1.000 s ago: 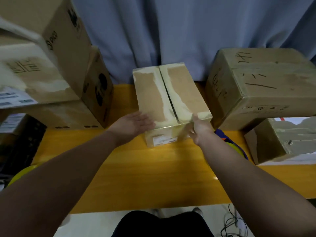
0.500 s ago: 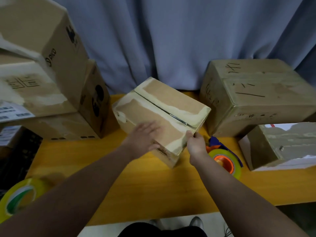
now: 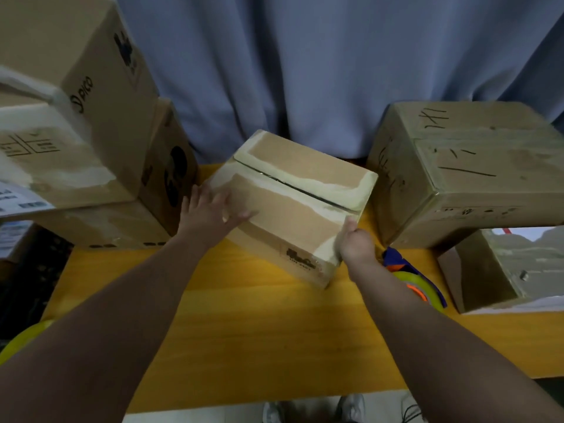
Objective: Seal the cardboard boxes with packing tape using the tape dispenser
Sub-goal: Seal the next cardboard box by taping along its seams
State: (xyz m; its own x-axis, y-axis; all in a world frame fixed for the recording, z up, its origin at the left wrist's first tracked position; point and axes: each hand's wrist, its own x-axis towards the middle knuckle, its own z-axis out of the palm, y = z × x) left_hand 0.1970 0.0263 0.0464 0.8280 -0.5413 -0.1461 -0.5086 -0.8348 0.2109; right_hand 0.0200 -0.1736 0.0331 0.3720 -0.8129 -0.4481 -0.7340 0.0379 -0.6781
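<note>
A small cardboard box [image 3: 293,203] with old tape residue and a dark open seam across its top sits turned at an angle in the middle of the yellow table [image 3: 259,331]. My left hand [image 3: 213,209] lies flat on the box's left top with fingers spread. My right hand [image 3: 355,242] grips the box's near right corner, thumb on the top edge. The tape dispenser [image 3: 412,282], blue and orange with a yellowish tape roll, lies on the table just right of my right wrist, partly hidden by my forearm.
Stacked large boxes [image 3: 76,141] fill the left side. A big box [image 3: 464,172] and a smaller one [image 3: 512,267] stand at right. A yellow tape roll [image 3: 21,343] peeks out at the lower left. A grey-blue curtain [image 3: 305,71] hangs behind.
The small box has been rotated from seam pointing away from me to lying diagonally, almost crosswise. My left hand slid along the top; my right hand stayed on the near right corner.
</note>
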